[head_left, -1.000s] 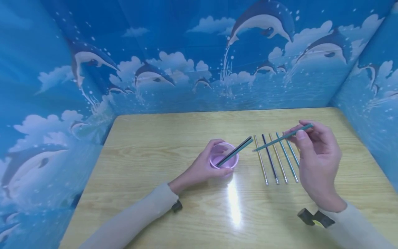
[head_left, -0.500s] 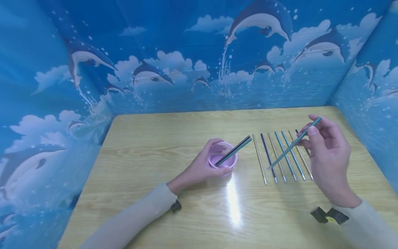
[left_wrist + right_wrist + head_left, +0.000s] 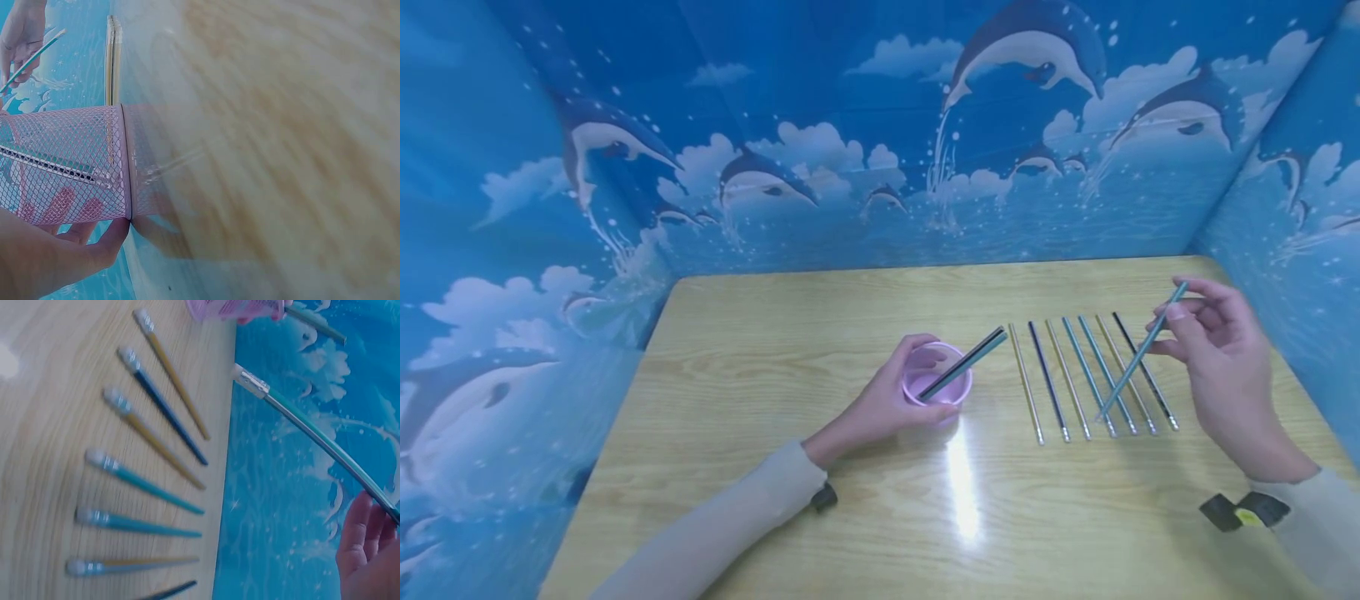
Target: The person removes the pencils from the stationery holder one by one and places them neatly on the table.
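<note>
My left hand (image 3: 917, 383) grips a pink mesh pencil cup (image 3: 75, 162) that stands on the table. Inside it lean a black pencil and a teal pencil (image 3: 973, 360), tilted to the right. Between thumb and fingers, my right hand (image 3: 1225, 358) pinches a green-teal pencil (image 3: 319, 434), its white eraser end pointing down and left. That pencil is held above a row of several pencils (image 3: 1081, 379) lying side by side: gold, dark blue, teal and black. In the right wrist view their eraser ends (image 3: 103, 459) face away from the backdrop.
The pale wooden table (image 3: 775, 333) reaches back to a blue dolphin-print backdrop (image 3: 850, 167), which also rises on both sides. A bright light reflection (image 3: 962, 483) shows on the tabletop in front of the cup.
My right hand has moved right with the pencil, which has tipped steeper and swung off the cup side to over the row's right part. The left hand and cup have stayed put.
</note>
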Demonstrator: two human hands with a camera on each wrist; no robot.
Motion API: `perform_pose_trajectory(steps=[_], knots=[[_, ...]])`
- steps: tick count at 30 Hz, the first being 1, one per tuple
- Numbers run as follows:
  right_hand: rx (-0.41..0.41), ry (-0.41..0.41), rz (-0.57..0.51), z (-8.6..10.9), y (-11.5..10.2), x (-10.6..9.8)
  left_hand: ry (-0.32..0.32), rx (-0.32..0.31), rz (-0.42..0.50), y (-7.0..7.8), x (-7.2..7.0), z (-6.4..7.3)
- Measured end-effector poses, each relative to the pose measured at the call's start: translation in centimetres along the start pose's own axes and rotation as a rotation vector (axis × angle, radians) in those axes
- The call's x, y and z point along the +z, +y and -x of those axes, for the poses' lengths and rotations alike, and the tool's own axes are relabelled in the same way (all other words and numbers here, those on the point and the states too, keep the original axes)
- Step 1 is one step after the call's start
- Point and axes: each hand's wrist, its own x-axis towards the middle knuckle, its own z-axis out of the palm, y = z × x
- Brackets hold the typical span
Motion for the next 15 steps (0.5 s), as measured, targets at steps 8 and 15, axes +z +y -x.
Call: perform_pose_trajectory(steps=[8,15], knots=[[0.168,-0.028,0.090,-2.0,1.3,-4.1,0.008,-0.001,-0.014,0.1,0.0,0.1],[0.335,-0.079,0.309,-3.3,2.0,-7.1,0.009,0.001,-0.035,0.1,0.0,0.1]])
